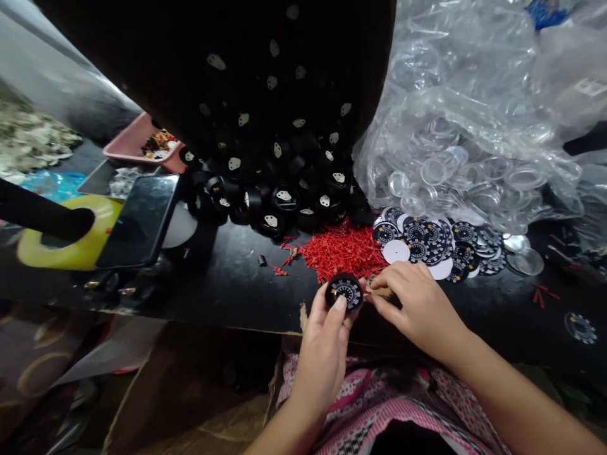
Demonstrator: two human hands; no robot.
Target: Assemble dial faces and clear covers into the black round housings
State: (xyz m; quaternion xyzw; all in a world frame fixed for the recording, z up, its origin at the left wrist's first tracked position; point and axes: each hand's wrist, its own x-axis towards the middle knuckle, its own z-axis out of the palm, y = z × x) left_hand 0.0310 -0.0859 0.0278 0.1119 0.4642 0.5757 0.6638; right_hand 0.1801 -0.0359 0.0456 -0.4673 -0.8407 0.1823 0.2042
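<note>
Black round plastic dial point(344, 292) sits near red plastic pointer pile point(344, 249); our left hand point(322, 354) clamps its rim, right hand point(420, 303) fingertips pinched together at its side. Prob. light, stiff; we'd grip by rim.

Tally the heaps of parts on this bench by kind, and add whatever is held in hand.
Heap of black round casings: 1
Pile of red needles: 1
Spread of printed dial discs: 1
Bag of clear covers: 1
Dial-faced casing held in the left hand: 1
Total: 5
</note>
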